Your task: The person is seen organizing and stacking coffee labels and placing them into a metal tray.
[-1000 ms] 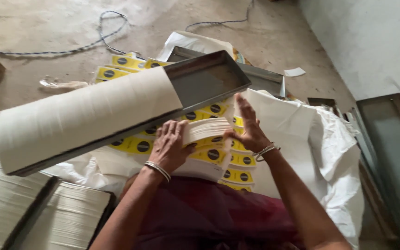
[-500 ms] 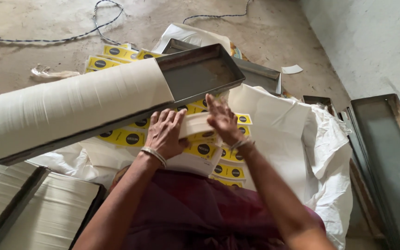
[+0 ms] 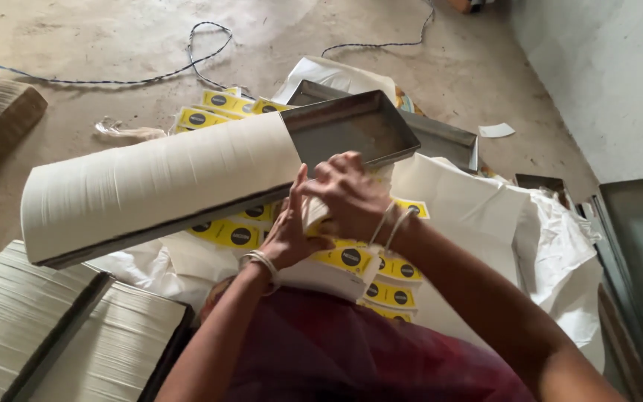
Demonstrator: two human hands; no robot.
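While most of the metal tray is packed with white sheets, both hands, left hand and right hand, clamp one more small stack; its far end remains bare.
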